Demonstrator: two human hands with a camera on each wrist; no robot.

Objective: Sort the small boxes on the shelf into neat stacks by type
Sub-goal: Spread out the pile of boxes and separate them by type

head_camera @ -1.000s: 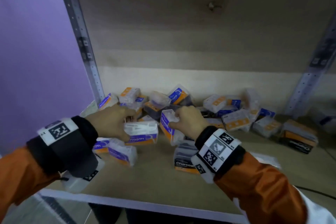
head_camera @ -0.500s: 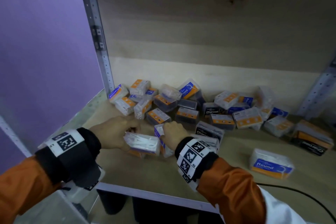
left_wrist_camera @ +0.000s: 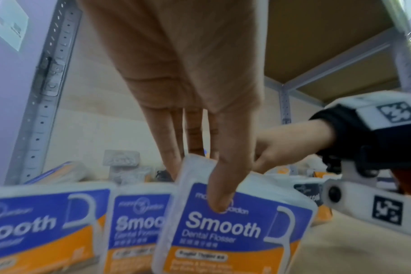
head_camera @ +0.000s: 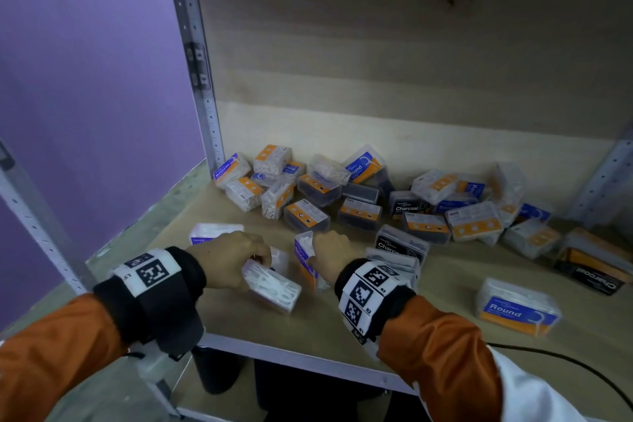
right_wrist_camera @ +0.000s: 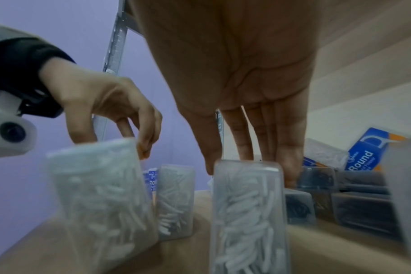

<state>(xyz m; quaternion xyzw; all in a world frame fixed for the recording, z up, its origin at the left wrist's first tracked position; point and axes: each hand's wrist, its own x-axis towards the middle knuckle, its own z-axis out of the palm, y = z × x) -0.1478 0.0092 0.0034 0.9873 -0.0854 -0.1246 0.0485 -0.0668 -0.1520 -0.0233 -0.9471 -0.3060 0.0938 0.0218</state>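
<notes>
Head view: hands (head_camera: 281,259) near shelf (head_camera: 308,358) front edge.

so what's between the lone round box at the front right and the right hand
Bare shelf board for most of it in the head view; nearer the right hand, clear boxes sit beside the wrist. The Round box stands alone.

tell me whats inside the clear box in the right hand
The box pinched by the right hand is packed with white flosser picks, seen through its clear end. Its lower part is out of frame.
</notes>
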